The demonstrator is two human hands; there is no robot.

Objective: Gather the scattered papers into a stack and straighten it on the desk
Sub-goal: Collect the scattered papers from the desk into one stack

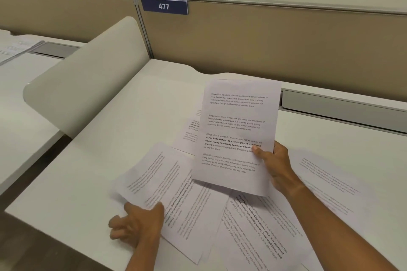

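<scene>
Several printed white sheets lie scattered on the white desk. My right hand holds one sheet upright above the desk, thumb on its right edge. My left hand pinches the near corner of a second sheet, whose far end curls up off the desk. Another sheet lies flat and askew between my arms. One more sheet rests to the right of my right arm. A further sheet peeks out behind the held one.
A beige partition with a blue "477" sign runs along the desk's back. A curved white side divider stands at the left. A grey cable tray lid sits at the back right. More papers lie on the neighbouring desk.
</scene>
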